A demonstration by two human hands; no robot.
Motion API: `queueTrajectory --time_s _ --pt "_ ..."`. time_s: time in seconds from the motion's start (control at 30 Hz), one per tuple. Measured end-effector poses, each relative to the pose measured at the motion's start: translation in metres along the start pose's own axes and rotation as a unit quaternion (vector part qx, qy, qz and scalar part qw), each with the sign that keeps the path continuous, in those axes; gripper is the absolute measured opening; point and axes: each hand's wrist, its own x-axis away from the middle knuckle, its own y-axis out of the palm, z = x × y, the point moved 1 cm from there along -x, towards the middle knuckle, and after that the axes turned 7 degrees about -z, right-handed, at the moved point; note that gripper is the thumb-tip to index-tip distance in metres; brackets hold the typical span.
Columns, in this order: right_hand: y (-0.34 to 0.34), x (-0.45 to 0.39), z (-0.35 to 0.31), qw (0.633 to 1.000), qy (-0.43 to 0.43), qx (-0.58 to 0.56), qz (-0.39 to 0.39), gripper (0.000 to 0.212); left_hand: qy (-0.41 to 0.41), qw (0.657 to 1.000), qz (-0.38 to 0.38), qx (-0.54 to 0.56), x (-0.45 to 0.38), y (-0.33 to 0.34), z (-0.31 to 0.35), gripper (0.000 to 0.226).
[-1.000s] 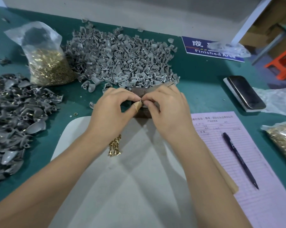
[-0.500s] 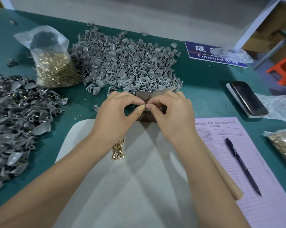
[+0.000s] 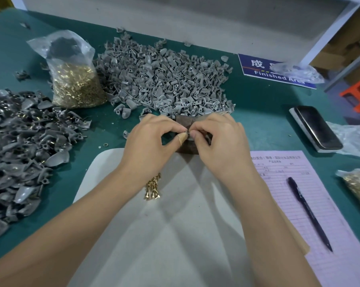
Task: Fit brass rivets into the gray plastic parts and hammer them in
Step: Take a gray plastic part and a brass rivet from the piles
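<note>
Both hands meet fingertip to fingertip above a dark block.

Left hand [image 3: 152,139] and right hand [image 3: 220,139] each pinch one small gray part [image 3: 187,135] between them, both grips clamped; loose rivets [image 3: 152,187] lie nearer, a bag [image 3: 73,73] of rivets farther on the tabletop [image 3: 264,108].

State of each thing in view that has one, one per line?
Left hand: pinching small gray part.
Right hand: pinching the same part.
Rivet bag: open, upright.
Loose rivets: lying on mat.
Phone: screen dark.
Pen: lying on form.
</note>
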Motion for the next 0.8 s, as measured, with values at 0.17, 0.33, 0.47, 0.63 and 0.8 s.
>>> queueTrajectory --time_s 0.17,0.33,0.47,0.63,0.8 --pt "-0.004 -0.006 0.002 0.999 0.015 -0.014 -0.027 0.013 0.000 1.000 -0.003 -0.006 -0.001 -0.002 0.000 0.008" --pt "-0.003 -0.002 -0.003 0.999 0.029 0.029 0.013 0.012 -0.003 1.000 0.000 -0.009 -0.001 -0.003 0.000 0.007" --pt "-0.002 0.005 -0.010 0.996 0.017 0.067 0.047 0.012 -0.005 1.000 -0.004 -0.024 -0.001 -0.003 0.000 0.007" --pt "-0.001 0.000 -0.007 0.998 0.038 0.039 0.012 0.013 -0.004 1.000 0.000 -0.027 -0.001 -0.003 0.000 0.006" --pt "-0.002 0.000 -0.004 0.998 0.062 0.018 0.004 0.014 0.001 0.998 0.004 -0.055 -0.001 -0.005 0.002 0.006"
